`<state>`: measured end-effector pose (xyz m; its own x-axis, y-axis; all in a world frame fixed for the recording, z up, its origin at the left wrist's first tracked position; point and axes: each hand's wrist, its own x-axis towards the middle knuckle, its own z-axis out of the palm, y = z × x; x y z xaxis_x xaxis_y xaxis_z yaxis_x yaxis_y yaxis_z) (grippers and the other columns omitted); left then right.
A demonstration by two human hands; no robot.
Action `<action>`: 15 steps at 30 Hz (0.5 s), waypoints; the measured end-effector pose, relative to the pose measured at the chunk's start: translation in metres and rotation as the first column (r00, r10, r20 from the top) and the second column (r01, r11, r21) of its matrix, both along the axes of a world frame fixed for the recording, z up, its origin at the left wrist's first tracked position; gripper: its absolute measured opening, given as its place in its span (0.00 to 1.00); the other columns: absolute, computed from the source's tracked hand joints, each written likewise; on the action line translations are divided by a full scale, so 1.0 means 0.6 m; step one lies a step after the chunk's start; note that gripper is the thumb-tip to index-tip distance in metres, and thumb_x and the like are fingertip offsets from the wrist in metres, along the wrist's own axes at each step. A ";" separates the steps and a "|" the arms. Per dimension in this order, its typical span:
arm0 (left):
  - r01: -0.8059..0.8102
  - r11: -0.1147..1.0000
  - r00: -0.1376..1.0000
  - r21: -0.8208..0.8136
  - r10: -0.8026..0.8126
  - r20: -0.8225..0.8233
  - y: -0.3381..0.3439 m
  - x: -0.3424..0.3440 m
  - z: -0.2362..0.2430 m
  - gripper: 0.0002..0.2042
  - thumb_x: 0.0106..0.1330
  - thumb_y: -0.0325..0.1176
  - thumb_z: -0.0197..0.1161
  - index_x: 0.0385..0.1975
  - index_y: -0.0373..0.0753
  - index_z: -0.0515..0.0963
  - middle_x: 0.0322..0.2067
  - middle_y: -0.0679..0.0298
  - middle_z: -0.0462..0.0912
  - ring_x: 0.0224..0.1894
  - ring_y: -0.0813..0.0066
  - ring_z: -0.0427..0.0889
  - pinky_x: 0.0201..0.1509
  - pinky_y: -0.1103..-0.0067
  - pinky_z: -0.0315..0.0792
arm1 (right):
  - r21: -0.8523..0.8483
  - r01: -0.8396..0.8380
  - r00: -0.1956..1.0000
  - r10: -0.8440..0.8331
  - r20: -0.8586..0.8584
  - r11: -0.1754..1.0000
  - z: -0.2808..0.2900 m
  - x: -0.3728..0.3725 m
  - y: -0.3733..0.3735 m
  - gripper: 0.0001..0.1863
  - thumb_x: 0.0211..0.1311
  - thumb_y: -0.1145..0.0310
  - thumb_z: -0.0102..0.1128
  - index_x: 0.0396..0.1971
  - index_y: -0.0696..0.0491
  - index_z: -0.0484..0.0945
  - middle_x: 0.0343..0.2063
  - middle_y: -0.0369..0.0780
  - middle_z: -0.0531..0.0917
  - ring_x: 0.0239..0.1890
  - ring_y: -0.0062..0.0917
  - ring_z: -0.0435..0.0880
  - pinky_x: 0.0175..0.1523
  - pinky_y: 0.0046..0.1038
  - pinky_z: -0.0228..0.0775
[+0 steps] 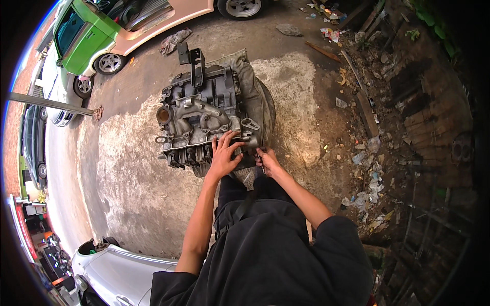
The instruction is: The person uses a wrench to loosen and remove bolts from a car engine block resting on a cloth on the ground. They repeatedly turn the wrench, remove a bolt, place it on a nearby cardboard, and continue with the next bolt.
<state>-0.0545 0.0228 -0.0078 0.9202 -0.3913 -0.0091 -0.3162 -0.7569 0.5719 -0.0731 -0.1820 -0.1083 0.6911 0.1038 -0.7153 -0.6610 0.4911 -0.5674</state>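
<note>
A grey metal car engine (204, 115) sits in front of me, with a cast intake manifold (196, 113) on its near side and a dark bracket (197, 66) standing up at its far end. My left hand (223, 155) rests on the engine's near right edge, its fingers spread and touching the metal. At the near right corner my right hand (267, 160) is closed, thumb and fingers pinched by the engine. What it grips is too small and dark to make out. A flat metal lifting eye (249, 124) juts out just beyond my hands.
A grey cloth-like cover (261, 94) lies under the engine's right side. A green and peach vehicle (97, 35) stands far left, a silver car (120, 273) near left. Litter and planks (365, 109) line the right side. A metal pole (56, 103) reaches in from the left.
</note>
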 end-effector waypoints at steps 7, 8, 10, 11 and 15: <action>0.001 1.000 1.000 -0.010 -0.001 0.022 -0.001 -0.001 0.003 0.21 0.61 0.38 0.71 0.56 0.52 0.84 0.74 0.68 0.67 0.81 0.62 0.54 0.83 0.49 0.37 | -0.139 0.034 0.999 -0.028 0.044 0.990 -0.037 -0.016 -0.022 0.13 0.79 0.70 0.59 0.55 0.60 0.72 0.40 0.41 0.79 0.31 0.22 0.77 0.34 0.29 0.70; 0.000 1.000 1.000 -0.003 0.000 0.012 -0.001 -0.001 0.004 0.21 0.62 0.38 0.71 0.56 0.52 0.84 0.74 0.68 0.67 0.81 0.62 0.54 0.83 0.49 0.38 | -0.209 -0.011 0.996 0.029 0.084 0.978 -0.046 -0.015 -0.027 0.14 0.78 0.71 0.59 0.56 0.60 0.72 0.43 0.42 0.80 0.34 0.23 0.78 0.38 0.30 0.72; 0.004 1.000 1.000 -0.008 -0.004 0.026 -0.001 -0.001 0.004 0.20 0.62 0.38 0.71 0.56 0.52 0.84 0.74 0.68 0.67 0.81 0.62 0.54 0.83 0.49 0.38 | -0.307 -0.045 0.980 0.102 0.172 0.951 -0.066 -0.013 -0.033 0.15 0.77 0.74 0.60 0.58 0.61 0.73 0.47 0.43 0.81 0.40 0.25 0.81 0.46 0.31 0.74; 0.002 1.000 1.000 -0.002 -0.002 0.016 -0.001 -0.002 0.005 0.20 0.62 0.38 0.71 0.56 0.52 0.84 0.74 0.68 0.66 0.81 0.62 0.54 0.83 0.49 0.38 | -0.332 -0.037 0.968 0.117 0.223 0.943 -0.075 -0.012 -0.033 0.16 0.76 0.75 0.61 0.59 0.61 0.73 0.49 0.43 0.81 0.43 0.27 0.82 0.50 0.32 0.75; 0.003 1.000 1.000 0.001 -0.003 0.012 0.000 -0.003 0.005 0.20 0.63 0.41 0.71 0.56 0.52 0.84 0.75 0.66 0.66 0.81 0.60 0.54 0.83 0.49 0.36 | -0.428 -0.016 0.942 0.157 0.298 0.904 -0.096 -0.011 -0.029 0.20 0.69 0.82 0.63 0.58 0.61 0.74 0.51 0.42 0.83 0.56 0.30 0.83 0.62 0.33 0.73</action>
<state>-0.0561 0.0228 -0.0047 0.9189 -0.3945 0.0014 -0.3256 -0.7564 0.5673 -0.0795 -0.1997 -0.1660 0.8896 -0.0824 -0.4492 -0.4394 0.1139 -0.8910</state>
